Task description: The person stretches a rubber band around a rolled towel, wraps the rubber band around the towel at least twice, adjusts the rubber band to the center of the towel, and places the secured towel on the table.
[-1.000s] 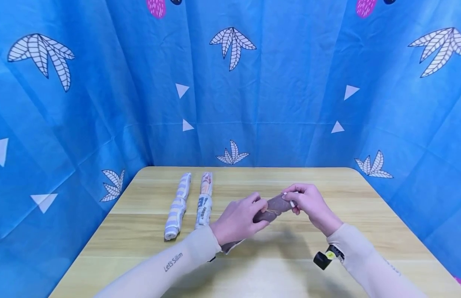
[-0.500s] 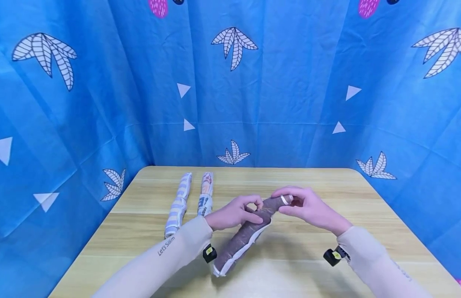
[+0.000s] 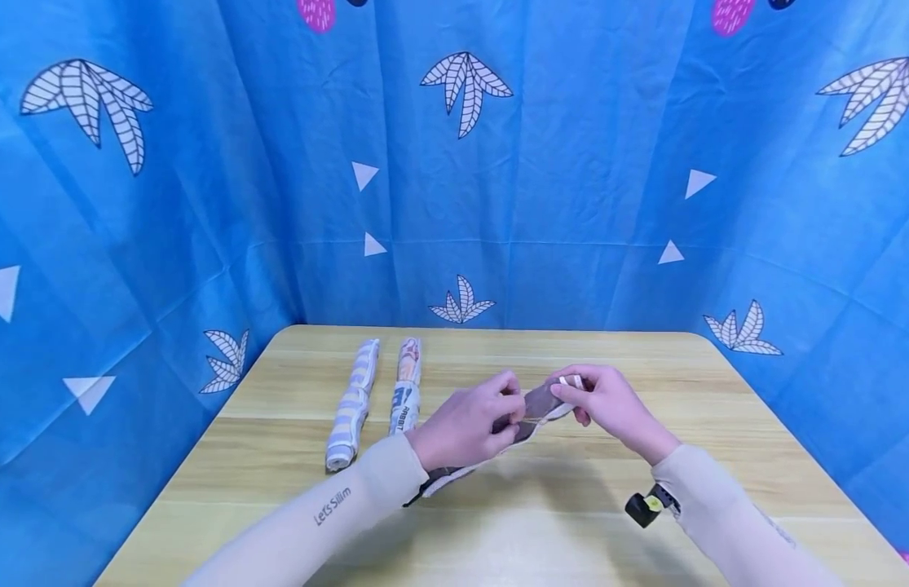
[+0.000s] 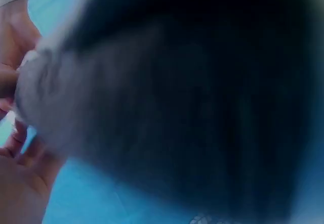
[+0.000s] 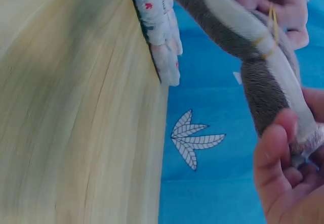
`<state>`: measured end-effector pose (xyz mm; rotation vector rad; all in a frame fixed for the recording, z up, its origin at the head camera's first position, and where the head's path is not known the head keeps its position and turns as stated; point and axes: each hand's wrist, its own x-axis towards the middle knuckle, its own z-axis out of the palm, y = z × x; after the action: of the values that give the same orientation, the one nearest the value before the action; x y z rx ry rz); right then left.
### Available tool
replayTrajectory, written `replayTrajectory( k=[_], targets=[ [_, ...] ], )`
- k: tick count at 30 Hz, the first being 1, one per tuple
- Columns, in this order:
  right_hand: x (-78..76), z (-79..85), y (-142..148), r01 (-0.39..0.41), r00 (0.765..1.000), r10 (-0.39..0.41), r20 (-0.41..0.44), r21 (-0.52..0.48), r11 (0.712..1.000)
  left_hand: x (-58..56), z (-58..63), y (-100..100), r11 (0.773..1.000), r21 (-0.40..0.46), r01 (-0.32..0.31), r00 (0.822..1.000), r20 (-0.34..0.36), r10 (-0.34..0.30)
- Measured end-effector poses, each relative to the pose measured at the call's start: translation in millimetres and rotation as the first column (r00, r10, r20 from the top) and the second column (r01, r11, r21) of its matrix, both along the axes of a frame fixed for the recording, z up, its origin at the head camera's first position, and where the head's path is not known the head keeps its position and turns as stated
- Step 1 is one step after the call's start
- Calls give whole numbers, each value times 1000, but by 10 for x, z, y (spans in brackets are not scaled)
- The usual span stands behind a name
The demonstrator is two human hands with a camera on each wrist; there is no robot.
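A rolled brown towel [image 3: 538, 405] with a white edge slants above the table between both hands. A yellow rubber band [image 5: 274, 29] circles its narrowed middle, and one loop of it stretches off the roll toward the left fingers. With curled fingers my left hand [image 3: 469, 420] pinches this band beside the waist of the roll; its forearm covers part of the lower end. My right hand [image 3: 610, 405] grips the far end between thumb and fingers. The left wrist view is mostly filled by the dark, blurred towel [image 4: 55, 102].
Two more rolled towels lie on the left of the wooden table [image 3: 645, 522]: a purple-striped one [image 3: 349, 412] and a printed one [image 3: 406, 395], each narrowed at the middle. A blue patterned curtain [image 3: 571, 163] surrounds the table's back and sides.
The brown towel tipped down toward the front, then came back up to a flatter slant. My left fingers have closed in over its middle again, and my right hand has regripped its end.
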<state>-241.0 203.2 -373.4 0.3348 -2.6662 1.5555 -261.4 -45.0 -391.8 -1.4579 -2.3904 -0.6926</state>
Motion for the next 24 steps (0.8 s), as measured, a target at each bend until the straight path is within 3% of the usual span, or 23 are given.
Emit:
replayTrajectory(
  k=[3,5,9,14,16,21,24],
  targets=[
    [9,26,2,26,999,-26,31,-22,999,7,2,1,996,-19,-85,996,27,85],
    [14,48,-3,28,999,-26,44,-34,999,4,-10,7,994,-15,-107,988,109,108],
    [25,85,-13,18,999,-17,42,-13,1000,-14,-48,20,995,17,-99,951,295,89],
    [-10,90,-13,2,1000,-2,-13,46,999,-62,-98,16,997,62,-44,901,434,13],
    [-27,77,10,-42,999,43,-32,32,999,-90,-126,10,995,101,-17,862,505,-36],
    [-34,46,125,-253,967,250,-52,-68,965,-152,-155,-21,977,212,27,721,673,-166],
    [-33,30,174,-355,935,354,-35,-112,928,-175,-142,-48,971,237,40,671,714,-202]
  ],
)
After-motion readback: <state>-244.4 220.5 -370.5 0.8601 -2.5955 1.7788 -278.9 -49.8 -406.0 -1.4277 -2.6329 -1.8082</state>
